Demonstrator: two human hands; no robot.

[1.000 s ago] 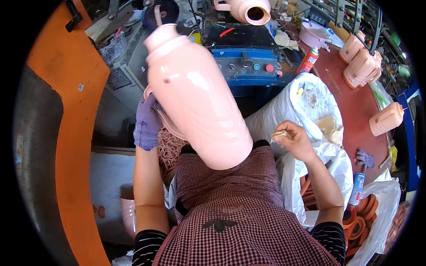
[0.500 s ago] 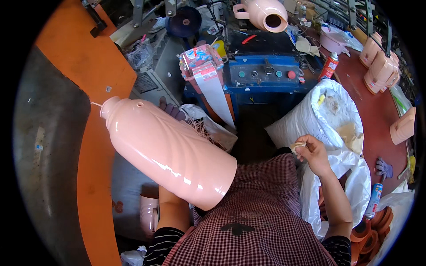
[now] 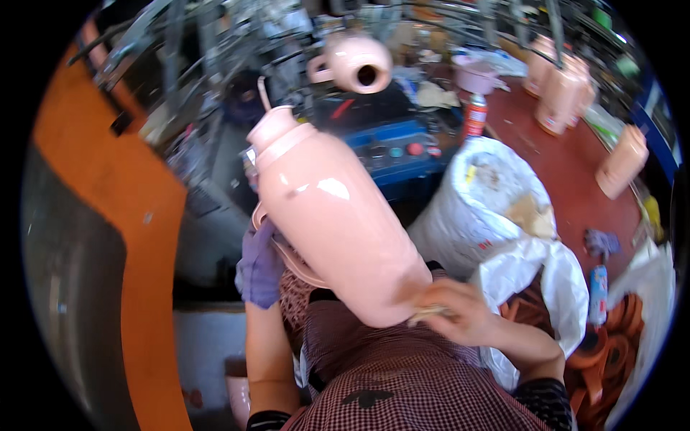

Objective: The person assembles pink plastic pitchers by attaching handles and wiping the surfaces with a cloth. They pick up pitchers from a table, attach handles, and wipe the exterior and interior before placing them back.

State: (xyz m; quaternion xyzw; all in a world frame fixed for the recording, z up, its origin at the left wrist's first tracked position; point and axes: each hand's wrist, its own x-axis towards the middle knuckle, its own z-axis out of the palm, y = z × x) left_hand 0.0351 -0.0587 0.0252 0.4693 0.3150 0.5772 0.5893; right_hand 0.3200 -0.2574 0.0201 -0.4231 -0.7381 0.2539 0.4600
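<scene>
Gloved left hand [image 3: 260, 264] holding pink flask [image 3: 332, 215], right hand [image 3: 460, 310] at base

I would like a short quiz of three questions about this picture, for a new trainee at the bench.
1. True or false: the left hand wears a purple glove.
2. Where is the right hand on the large pink flask body?
A. at its narrow neck
B. at its wide bottom end
C. not near it
3. Fill in: beside the right arm stands an open white ____.

Key:
1. True; the gloved hand holds the flask by its side handle.
2. B; the bare hand is at the bottom rim with something small and pale in its fingers.
3. sack.
</scene>
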